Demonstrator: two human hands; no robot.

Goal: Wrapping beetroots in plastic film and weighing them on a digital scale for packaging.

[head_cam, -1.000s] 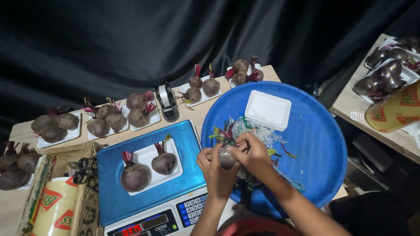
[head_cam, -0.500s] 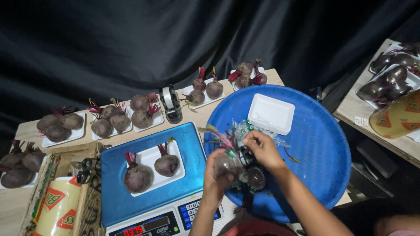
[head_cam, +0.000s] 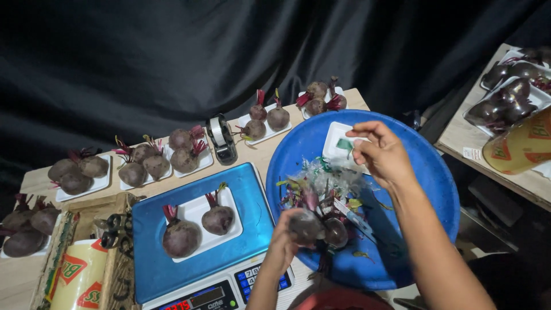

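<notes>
**A:** What is the person doing over the blue basin [head_cam: 425, 172]?

**B:** The left hand [head_cam: 284, 244] is closed around a dark beetroot [head_cam: 305, 225], holding it low over the near side of the basin, just right of the scale. A second beetroot [head_cam: 336, 232] sits touching it, among cut stems and leaf scraps [head_cam: 313, 189].

**A:** And the other hand?

**B:** The right hand [head_cam: 383, 154] reaches to the far side of the basin, its fingertips pinching the edge of an empty white foam tray [head_cam: 338, 143] that lies inside it.

**A:** Anything else in the basin?

**B:** A knife [head_cam: 353, 215] lies among the trimmings, between the two arms, with crumpled clear film behind it.

**A:** What is on the scale?

**B:** The blue weighing scale [head_cam: 149, 270] carries a white tray [head_cam: 195, 209] with two beetroots, stems upright. Its display and keypad show at the bottom edge of the frame.

**A:** And along the back of the table?

**B:** A row of white trays of beetroots [head_cam: 143, 163] runs along the wooden table [head_cam: 37, 183] in front of a black curtain, with a tape dispenser [head_cam: 221, 138] standing between two of them. A cardboard box holding scissors [head_cam: 117, 227] sits at the left. More wrapped beetroot trays [head_cam: 508, 100] rest on a separate table at right.
</notes>
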